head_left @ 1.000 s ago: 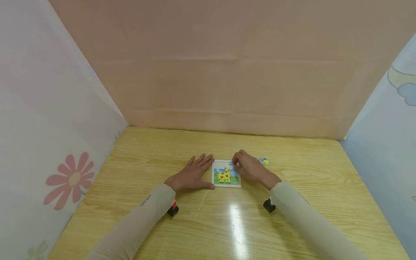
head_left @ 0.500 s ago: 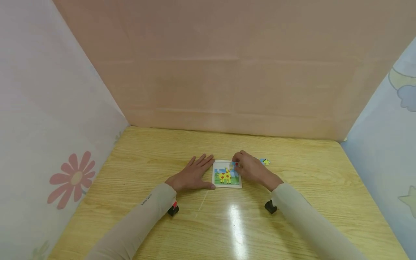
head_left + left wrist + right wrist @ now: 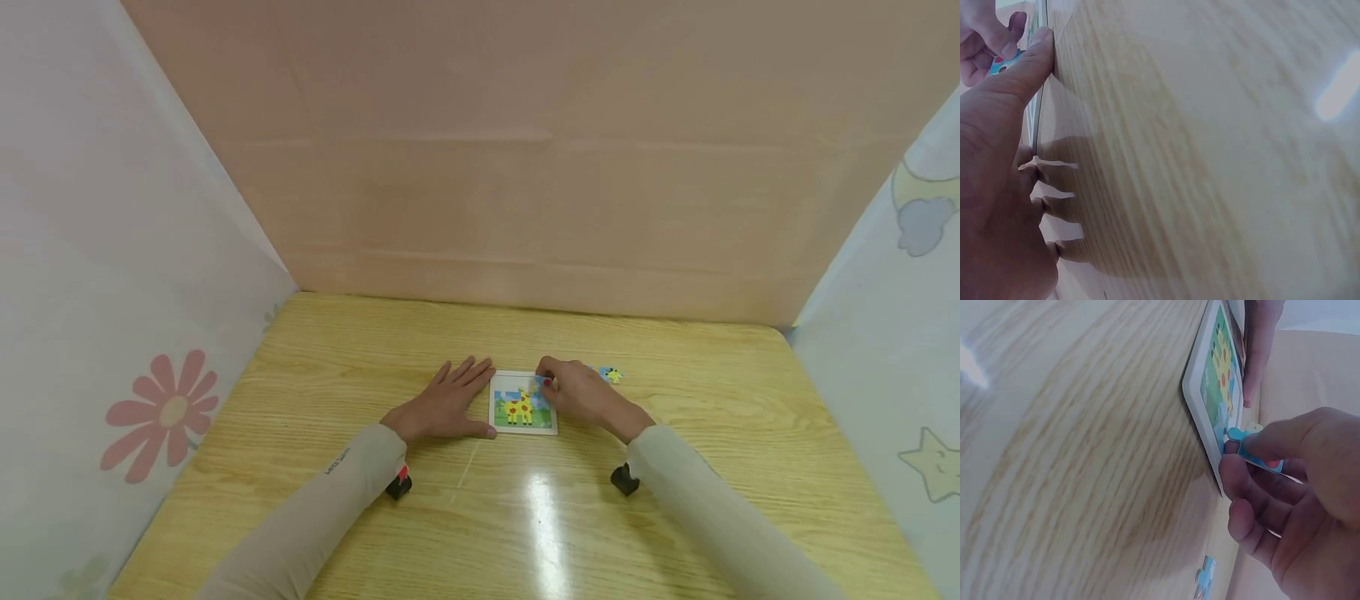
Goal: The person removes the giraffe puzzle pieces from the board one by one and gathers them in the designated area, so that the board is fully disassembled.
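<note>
Giraffe puzzle (image 3: pixel 517 408) lies flat on the wooden table (image 3: pixel 360 350), just below the middle of the head view. At its left, the left hand (image 3: pixel 444 407) rests with fingers straight and spread, thumb tip at the puzzle's lower left corner. Inside a white rim (image 3: pixel 1194 380) stands a yellow giraffe with red spots, green ground below, blue sky behind, a pale strip along the top. Over its upper right part, the right hand (image 3: pixel 588 396) pinches a blue piece (image 3: pixel 1270 464) marked with red. Farther right lies loose blue-and-yellow jigsaw (image 3: pixel 613 375), black-marked; whether one piece or more, I cannot tell.
</note>
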`<state>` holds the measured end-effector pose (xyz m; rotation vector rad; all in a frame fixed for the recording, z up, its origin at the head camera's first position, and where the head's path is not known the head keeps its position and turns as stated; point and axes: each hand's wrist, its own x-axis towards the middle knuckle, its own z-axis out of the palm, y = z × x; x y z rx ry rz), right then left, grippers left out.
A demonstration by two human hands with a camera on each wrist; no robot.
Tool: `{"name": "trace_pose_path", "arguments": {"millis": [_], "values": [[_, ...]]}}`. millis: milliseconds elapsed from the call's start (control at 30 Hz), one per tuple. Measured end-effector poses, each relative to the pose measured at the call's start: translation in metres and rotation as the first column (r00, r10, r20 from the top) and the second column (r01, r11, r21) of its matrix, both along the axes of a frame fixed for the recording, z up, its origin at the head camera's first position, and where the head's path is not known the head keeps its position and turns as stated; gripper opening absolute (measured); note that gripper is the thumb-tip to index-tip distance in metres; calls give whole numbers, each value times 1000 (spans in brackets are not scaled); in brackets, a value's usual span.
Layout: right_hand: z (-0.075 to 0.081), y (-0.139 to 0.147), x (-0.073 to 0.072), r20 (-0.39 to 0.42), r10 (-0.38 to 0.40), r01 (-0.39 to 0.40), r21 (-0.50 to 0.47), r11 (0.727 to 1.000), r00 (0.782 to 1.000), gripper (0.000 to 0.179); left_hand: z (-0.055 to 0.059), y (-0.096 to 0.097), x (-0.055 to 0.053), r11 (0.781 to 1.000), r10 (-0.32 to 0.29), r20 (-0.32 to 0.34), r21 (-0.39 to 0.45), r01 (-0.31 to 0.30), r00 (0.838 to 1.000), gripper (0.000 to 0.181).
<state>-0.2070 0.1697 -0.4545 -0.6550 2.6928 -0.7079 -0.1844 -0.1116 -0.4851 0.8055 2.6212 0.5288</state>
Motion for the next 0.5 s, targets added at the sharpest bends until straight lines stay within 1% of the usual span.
{"name": "trace_pose_path", "arguments": {"millis": [100, 333, 500], "values": [[2, 1, 1, -8, -5, 5, -9, 1000, 1000, 22, 1, 1, 0, 1000, -1, -5, 2, 1, 1000, 106], [2, 14, 2, -24, -25, 23, -83, 996, 999, 25, -1, 2, -1, 1000, 2, 1, -9, -2, 1000, 108], [2, 28, 3, -50, -49, 45, -79, 996, 998, 28, -3, 2, -1, 1000, -1, -7, -19, 1, 1000, 109]]}}
